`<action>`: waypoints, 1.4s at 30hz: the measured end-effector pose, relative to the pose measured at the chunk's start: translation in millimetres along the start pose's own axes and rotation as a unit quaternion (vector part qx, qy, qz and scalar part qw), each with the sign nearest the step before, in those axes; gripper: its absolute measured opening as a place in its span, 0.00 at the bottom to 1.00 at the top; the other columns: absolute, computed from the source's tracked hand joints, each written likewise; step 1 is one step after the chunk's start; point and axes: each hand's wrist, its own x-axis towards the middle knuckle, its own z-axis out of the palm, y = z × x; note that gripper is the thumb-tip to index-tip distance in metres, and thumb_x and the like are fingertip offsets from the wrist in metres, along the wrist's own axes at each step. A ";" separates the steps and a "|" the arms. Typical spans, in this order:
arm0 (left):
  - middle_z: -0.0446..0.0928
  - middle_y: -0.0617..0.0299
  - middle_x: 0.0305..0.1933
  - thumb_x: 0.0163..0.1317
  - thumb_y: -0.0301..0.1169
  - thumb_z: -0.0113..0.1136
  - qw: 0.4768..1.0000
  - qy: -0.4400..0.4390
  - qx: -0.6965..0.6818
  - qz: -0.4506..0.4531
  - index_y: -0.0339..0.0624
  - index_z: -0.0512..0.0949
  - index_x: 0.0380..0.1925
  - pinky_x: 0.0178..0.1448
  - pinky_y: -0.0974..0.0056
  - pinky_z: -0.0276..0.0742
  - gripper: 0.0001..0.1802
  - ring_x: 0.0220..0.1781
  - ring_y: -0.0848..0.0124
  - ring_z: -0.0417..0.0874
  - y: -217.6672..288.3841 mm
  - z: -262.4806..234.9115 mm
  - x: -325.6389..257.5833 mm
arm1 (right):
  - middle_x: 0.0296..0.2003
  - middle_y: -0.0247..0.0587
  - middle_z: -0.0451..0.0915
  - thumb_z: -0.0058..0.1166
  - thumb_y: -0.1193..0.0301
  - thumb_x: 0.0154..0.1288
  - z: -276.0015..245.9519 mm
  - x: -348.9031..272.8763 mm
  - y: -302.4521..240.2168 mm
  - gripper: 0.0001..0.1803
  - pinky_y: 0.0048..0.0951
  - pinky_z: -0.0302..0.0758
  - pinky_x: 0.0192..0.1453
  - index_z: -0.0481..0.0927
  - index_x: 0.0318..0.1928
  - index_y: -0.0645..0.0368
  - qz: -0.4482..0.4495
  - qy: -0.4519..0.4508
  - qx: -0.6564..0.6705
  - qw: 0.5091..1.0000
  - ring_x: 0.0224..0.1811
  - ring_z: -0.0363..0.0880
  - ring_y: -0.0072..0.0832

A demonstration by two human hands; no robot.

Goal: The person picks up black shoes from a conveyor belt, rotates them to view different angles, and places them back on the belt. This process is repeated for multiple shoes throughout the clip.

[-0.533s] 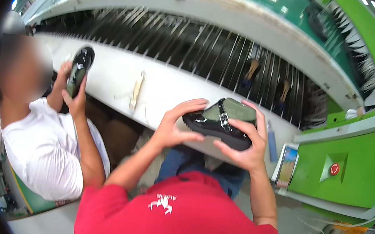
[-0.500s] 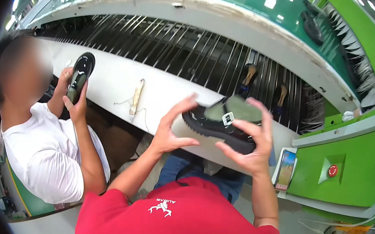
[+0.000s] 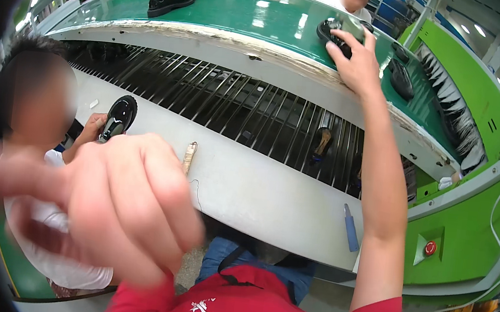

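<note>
At the far side, my right hand (image 3: 357,64) is closed around a glossy black shoe with a green upper panel (image 3: 351,25). The shoe is at the green conveyor belt (image 3: 246,21), and my fingers partly cover it. My left hand (image 3: 127,195) is raised close in front at the left, blurred. Its fingers are loosely bent, with one digit stretched out to the left, and nothing shows in it. Beneath and behind it lies the white work ledge (image 3: 259,184).
A co-worker at the left holds another black shoe (image 3: 120,115). More shoes (image 3: 170,1) stand on the belt. A tan-handled tool (image 3: 189,157) and a blue-handled tool (image 3: 350,228) lie on the ledge. Metal rods (image 3: 248,113) span the gap; a green machine (image 3: 468,221) stands right.
My right hand has carried the shoe from above the ledge forward to the conveyor. My left hand has left the shoe and come up close at the left. The view has tilted up.
</note>
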 end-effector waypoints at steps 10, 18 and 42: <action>0.81 0.51 0.59 0.81 0.48 0.40 0.889 0.327 -0.175 0.271 0.28 0.62 0.80 0.32 0.66 0.86 0.39 0.27 0.74 0.86 10.3 -59.7 15.9 | 0.84 0.75 0.53 0.76 0.43 0.61 16.6 -8.1 -31.0 0.48 0.54 0.68 0.85 0.76 0.80 0.42 0.035 0.076 0.137 0.987 0.84 0.64 0.69; 0.83 0.39 0.66 0.82 0.42 0.45 0.878 0.201 -0.371 -0.226 0.35 0.69 0.62 0.40 0.64 0.89 0.22 0.33 0.67 0.92 -114.1 113.4 -46.9 | 0.81 0.64 0.62 0.78 0.42 0.61 -1.9 -13.0 -22.6 0.56 0.55 0.65 0.86 0.68 0.84 0.51 0.022 0.094 0.108 0.989 0.84 0.64 0.56; 0.89 0.57 0.36 0.70 0.25 0.61 0.819 -0.142 0.214 -0.513 0.38 0.83 0.49 0.44 0.59 0.87 0.10 0.34 0.63 0.92 -217.1 22.0 -277.7 | 0.59 0.57 0.85 0.80 0.56 0.60 -134.2 -457.3 20.2 0.49 0.56 0.79 0.68 0.73 0.78 0.60 0.472 -0.174 -0.307 0.808 0.64 0.79 0.59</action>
